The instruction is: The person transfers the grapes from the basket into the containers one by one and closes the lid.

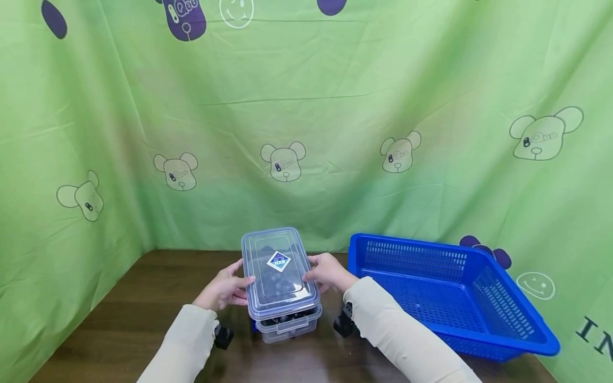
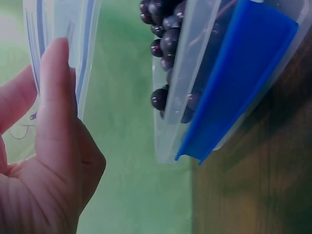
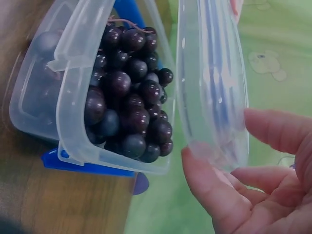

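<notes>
A clear plastic lid (image 1: 282, 290) with a diamond-shaped sticker (image 1: 279, 261) is held over a clear plastic container (image 1: 290, 333). My left hand (image 1: 224, 287) grips its left edge, thumb on top and fingers below. On the opposite side, my right hand (image 1: 330, 272) pinches the lid's right edge. Both wrist views show a gap between lid and container. Dark purple grapes (image 3: 131, 102) on a stem heap up past the container's rim. Blue side clips (image 2: 243, 73) hang folded down along the container's walls.
A large blue perforated basket (image 1: 431, 310) sits to the right, close beyond my right forearm. The brown wooden table (image 1: 119, 303) bears both containers. A green printed cloth (image 1: 335, 122) hangs behind and along the sides.
</notes>
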Motion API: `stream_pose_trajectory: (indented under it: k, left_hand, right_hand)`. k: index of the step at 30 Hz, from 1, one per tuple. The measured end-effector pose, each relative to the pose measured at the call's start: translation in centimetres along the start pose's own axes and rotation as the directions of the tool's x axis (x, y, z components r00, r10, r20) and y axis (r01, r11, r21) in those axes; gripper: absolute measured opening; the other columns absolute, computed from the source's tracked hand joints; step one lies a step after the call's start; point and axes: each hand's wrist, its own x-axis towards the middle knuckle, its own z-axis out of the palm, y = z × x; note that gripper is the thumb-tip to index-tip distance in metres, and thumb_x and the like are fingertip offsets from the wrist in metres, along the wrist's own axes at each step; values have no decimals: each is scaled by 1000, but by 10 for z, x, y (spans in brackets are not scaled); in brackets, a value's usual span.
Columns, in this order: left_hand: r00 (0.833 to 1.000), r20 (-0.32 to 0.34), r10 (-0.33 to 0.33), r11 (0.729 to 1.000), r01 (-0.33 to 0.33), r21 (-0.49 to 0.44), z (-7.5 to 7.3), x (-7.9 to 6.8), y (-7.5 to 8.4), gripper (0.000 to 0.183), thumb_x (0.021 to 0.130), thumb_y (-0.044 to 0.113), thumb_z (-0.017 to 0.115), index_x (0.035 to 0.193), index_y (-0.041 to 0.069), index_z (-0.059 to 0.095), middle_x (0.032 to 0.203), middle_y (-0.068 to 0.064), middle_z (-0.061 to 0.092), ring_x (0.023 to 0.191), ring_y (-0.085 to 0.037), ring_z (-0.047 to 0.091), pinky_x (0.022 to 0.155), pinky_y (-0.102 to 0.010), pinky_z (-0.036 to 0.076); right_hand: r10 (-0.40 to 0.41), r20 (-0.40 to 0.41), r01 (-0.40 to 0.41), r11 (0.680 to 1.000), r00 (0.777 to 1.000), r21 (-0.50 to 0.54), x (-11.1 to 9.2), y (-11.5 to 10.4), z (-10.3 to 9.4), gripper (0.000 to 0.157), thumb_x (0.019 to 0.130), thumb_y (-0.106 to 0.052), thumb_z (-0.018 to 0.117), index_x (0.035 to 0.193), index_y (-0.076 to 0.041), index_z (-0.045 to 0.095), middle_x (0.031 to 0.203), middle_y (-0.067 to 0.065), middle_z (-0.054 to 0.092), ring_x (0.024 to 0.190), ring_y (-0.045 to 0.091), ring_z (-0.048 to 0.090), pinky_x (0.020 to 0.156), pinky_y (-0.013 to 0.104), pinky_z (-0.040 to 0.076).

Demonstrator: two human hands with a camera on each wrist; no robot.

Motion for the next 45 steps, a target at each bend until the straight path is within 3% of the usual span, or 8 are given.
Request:
stream_pose_trajectory:
  k: [9, 15, 22, 26, 33, 40, 45]
  left_hand:
    - [993, -113, 29, 999, -24, 38, 8, 4, -11, 63, 93, 2, 60, 147, -5, 27, 67, -7, 61, 49, -16, 59, 47, -30, 54]
    - [989, -145, 40, 997, -29, 78, 11, 4, -13, 60, 93, 2, 60, 144, -9, 31, 66, -8, 62, 47, -14, 58, 46, -30, 54]
    - [990, -136, 35, 994, -21, 103, 11, 4, -21, 56, 94, 3, 58, 141, -12, 32, 62, -8, 62, 43, -12, 54, 44, -27, 52]
    - [990, -138, 26, 994, -11, 108, 11, 6, -25, 54, 94, 4, 59, 139, -13, 35, 63, -8, 61, 44, -12, 55, 44, -27, 52]
    - [988, -153, -2, 991, 23, 134, 10, 9, -29, 46, 94, 6, 60, 132, -15, 44, 64, -9, 61, 45, -13, 54, 45, -25, 52]
    - [993, -122, -3, 996, 14, 88, 8, 10, -32, 41, 94, 5, 59, 126, -17, 45, 62, -8, 60, 44, -11, 53, 42, -21, 49]
    - [995, -99, -1, 998, 7, 57, 8, 12, -31, 42, 95, 5, 58, 126, -18, 43, 61, -6, 58, 44, -10, 52, 41, -19, 47]
  right_hand:
    - [2, -49, -7, 995, 999, -99, 0, 3, 8, 46, 77, 10, 66, 122, 11, 59, 91, 19, 70, 69, 26, 69, 54, 37, 57]
    - [-22, -43, 14, 985, 999, -169, 1, 5, 9, 43, 77, 9, 66, 120, 9, 62, 92, 17, 70, 68, 24, 68, 51, 35, 56]
    - [-32, -11, 28, 961, 999, -275, 2, 9, 11, 24, 78, 7, 66, 102, 8, 68, 80, 12, 66, 65, 20, 64, 51, 37, 56]
    - [-33, 2, 32, 948, 999, -318, 3, 10, 11, 22, 78, 7, 65, 100, 8, 68, 78, 9, 64, 65, 19, 63, 50, 37, 56]
    - [-37, 17, 41, 915, 999, -402, 7, 10, 11, 2, 78, 4, 66, 80, 3, 66, 67, 6, 59, 50, 14, 56, 46, 30, 53]
    - [-20, 25, 29, 901, 999, -433, 8, 7, 12, 10, 80, 3, 67, 71, 0, 63, 63, 5, 58, 44, 13, 52, 51, 35, 56]
    - [7, 16, 0, 911, 1000, -413, 11, 8, 12, 8, 79, 4, 67, 74, -1, 64, 63, 6, 58, 43, 12, 52, 51, 35, 56]
